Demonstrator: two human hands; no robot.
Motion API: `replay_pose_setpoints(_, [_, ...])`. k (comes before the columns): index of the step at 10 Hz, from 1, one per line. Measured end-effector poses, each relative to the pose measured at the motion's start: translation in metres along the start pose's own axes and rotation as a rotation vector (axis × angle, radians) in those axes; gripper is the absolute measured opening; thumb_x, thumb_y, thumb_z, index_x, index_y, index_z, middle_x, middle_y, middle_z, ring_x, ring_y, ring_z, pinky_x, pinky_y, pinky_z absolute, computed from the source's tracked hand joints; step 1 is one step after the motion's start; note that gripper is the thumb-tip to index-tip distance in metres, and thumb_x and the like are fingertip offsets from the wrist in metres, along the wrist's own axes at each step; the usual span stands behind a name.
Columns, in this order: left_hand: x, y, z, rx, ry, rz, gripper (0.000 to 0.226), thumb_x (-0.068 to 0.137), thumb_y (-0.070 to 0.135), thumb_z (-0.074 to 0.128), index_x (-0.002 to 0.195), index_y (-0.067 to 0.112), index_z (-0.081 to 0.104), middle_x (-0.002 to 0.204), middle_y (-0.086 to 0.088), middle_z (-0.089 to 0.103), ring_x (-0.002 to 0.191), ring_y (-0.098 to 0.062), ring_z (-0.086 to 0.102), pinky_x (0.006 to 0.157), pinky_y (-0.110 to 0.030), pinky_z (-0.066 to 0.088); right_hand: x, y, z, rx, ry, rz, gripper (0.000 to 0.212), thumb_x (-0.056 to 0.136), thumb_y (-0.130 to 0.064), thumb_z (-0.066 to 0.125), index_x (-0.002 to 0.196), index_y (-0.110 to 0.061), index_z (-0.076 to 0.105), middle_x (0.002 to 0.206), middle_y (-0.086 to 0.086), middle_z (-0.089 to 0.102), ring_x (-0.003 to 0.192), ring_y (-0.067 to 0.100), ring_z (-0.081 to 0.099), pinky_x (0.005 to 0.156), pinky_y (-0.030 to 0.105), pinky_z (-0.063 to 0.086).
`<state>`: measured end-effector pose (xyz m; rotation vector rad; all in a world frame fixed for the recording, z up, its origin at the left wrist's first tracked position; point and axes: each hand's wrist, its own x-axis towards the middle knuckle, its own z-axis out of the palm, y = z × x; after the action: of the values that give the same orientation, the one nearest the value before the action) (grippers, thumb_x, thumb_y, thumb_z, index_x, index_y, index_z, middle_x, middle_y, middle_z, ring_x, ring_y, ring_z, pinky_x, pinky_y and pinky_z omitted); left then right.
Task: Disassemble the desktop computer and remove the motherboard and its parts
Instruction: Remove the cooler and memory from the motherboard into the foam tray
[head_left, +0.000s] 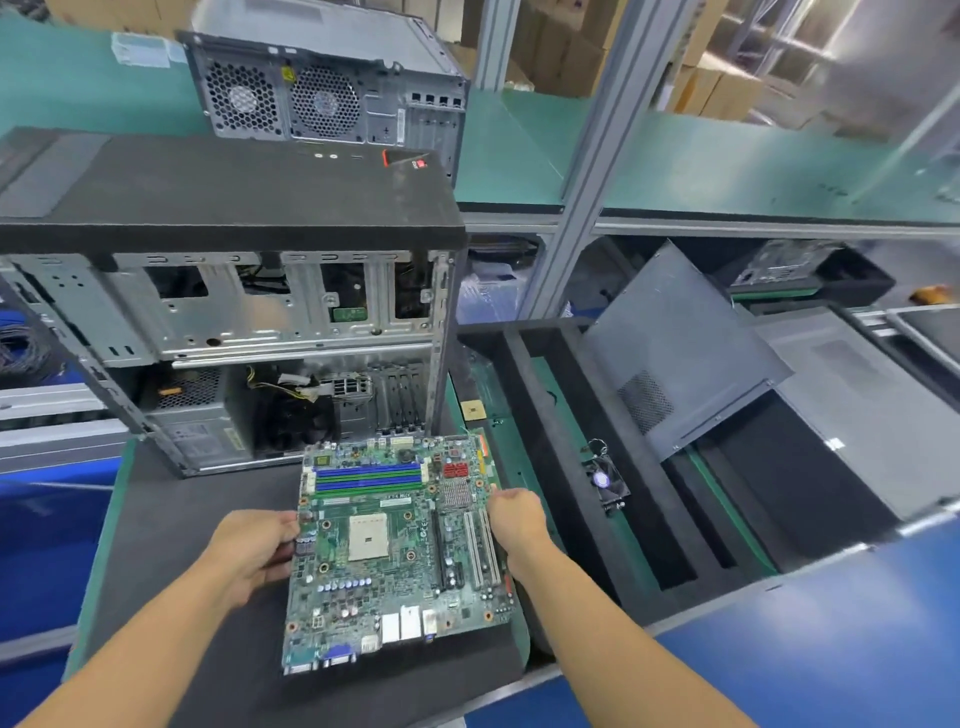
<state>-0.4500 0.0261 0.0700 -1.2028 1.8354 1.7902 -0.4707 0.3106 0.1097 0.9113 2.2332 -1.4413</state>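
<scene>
A green motherboard (395, 551) is out of the case, over the dark foam mat (171, 525) in front of me. My left hand (257, 548) grips its left edge. At the opposite edge, beside the white expansion slots, my right hand (517, 522) holds on. The board has blue and green memory slots, an empty CPU socket and rear ports nearest me. Behind it stands the opened desktop case (234, 322), its side off, with a power supply (200, 421) and loose cables inside.
A second tower case (332, 88) stands on the green shelf behind. To the right lie black foam trays (561, 431), a small fan (605, 480), a CPU chip (475, 411) and grey side panels (680, 353). A metal upright (582, 208) rises at centre right.
</scene>
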Motion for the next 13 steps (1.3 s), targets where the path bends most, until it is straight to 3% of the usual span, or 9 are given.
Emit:
replay_pose_setpoints(1, [0.001, 0.000, 0.028, 0.012, -0.065, 0.000, 0.017, 0.094, -0.002, 0.059, 0.103, 0.006, 0.070, 0.087, -0.013, 0.064, 0.073, -0.020, 0.058, 0.057, -0.036, 0.055, 0.011, 0.004, -0.029, 0.159, 0.100, 0.069, 0.024, 0.092, -0.016, 0.050, 0.072, -0.028, 0.051, 0.068, -0.010, 0.055, 0.042, -0.003, 0.053, 0.039, 0.009, 0.041])
replay_pose_setpoints(2, [-0.020, 0.005, 0.075, 0.031, -0.141, 0.049, 0.014, 0.093, -0.002, 0.061, 0.101, 0.006, 0.069, 0.093, -0.017, 0.067, 0.077, -0.022, 0.061, 0.059, -0.038, 0.058, 0.031, 0.019, -0.067, -0.154, 0.025, 0.090, 0.031, 0.084, 0.007, 0.040, 0.064, -0.016, 0.038, 0.060, -0.002, 0.039, 0.049, 0.010, 0.038, 0.044, 0.015, 0.029])
replay_pose_setpoints(3, [-0.032, 0.005, 0.116, 0.067, -0.180, 0.065, 0.014, 0.093, -0.002, 0.061, 0.101, 0.006, 0.068, 0.099, -0.018, 0.068, 0.080, -0.023, 0.061, 0.059, -0.037, 0.058, 0.050, 0.032, -0.102, -0.128, 0.202, 0.052, 0.020, 0.091, -0.001, 0.051, 0.073, -0.009, 0.047, 0.067, 0.000, 0.038, 0.057, 0.013, 0.035, 0.050, 0.021, 0.030])
replay_pose_setpoints(4, [-0.036, 0.004, 0.155, 0.076, -0.193, 0.071, 0.013, 0.093, -0.002, 0.060, 0.098, 0.008, 0.068, 0.095, -0.016, 0.066, 0.078, -0.022, 0.061, 0.057, -0.036, 0.059, 0.064, 0.034, -0.134, -0.015, 0.265, 0.075, 0.026, 0.092, -0.014, 0.052, 0.108, 0.001, 0.066, 0.086, 0.009, 0.066, 0.070, 0.019, 0.059, 0.068, 0.032, 0.052])
replay_pose_setpoints(5, [-0.036, 0.007, 0.187, 0.071, -0.168, 0.059, 0.015, 0.092, -0.004, 0.059, 0.091, 0.010, 0.065, 0.087, -0.013, 0.064, 0.073, -0.020, 0.059, 0.057, -0.035, 0.056, 0.084, 0.032, -0.162, 0.028, 0.225, 0.095, 0.042, 0.091, -0.009, 0.052, 0.126, 0.012, 0.051, 0.132, 0.030, 0.050, 0.124, 0.041, 0.051, 0.099, 0.050, 0.046])
replay_pose_setpoints(6, [-0.032, 0.008, 0.219, 0.072, -0.131, 0.051, 0.015, 0.092, -0.003, 0.061, 0.089, 0.012, 0.065, 0.086, -0.013, 0.064, 0.074, -0.021, 0.059, 0.058, -0.035, 0.056, 0.111, 0.028, -0.187, -0.007, 0.202, 0.061, 0.042, 0.089, -0.007, 0.050, 0.127, 0.011, 0.048, 0.137, 0.030, 0.042, 0.131, 0.044, 0.036, 0.086, 0.038, 0.049])
replay_pose_setpoints(7, [-0.028, 0.014, 0.250, 0.064, -0.109, 0.046, 0.013, 0.093, -0.001, 0.062, 0.094, 0.011, 0.066, 0.096, -0.012, 0.064, 0.083, -0.023, 0.060, 0.061, -0.038, 0.058, 0.135, 0.019, -0.214, 0.053, 0.136, 0.042, 0.032, 0.088, -0.012, 0.058, 0.115, 0.003, 0.065, 0.120, 0.022, 0.064, 0.109, 0.035, 0.059, 0.073, 0.033, 0.034])
replay_pose_setpoints(9, [-0.022, 0.028, 0.302, 0.075, -0.095, 0.096, 0.017, 0.098, 0.005, 0.055, 0.110, 0.014, 0.062, 0.105, -0.009, 0.061, 0.091, -0.022, 0.058, 0.067, -0.036, 0.057, 0.173, -0.014, -0.270, -0.036, -0.042, -0.112, 0.010, 0.088, -0.021, 0.066, 0.081, -0.021, 0.073, 0.078, -0.003, 0.069, 0.072, 0.012, 0.057, 0.059, 0.025, 0.043])
replay_pose_setpoints(13, [-0.013, 0.060, 0.324, 0.121, -0.123, 0.345, 0.015, 0.099, 0.007, 0.054, 0.111, 0.015, 0.059, 0.104, -0.001, 0.058, 0.092, -0.018, 0.060, 0.063, -0.029, 0.057, 0.198, -0.043, -0.289, -0.016, -0.021, -0.213, 0.015, 0.094, -0.025, 0.066, 0.102, -0.013, 0.070, 0.110, -0.002, 0.067, 0.108, 0.017, 0.058, 0.094, 0.036, 0.043])
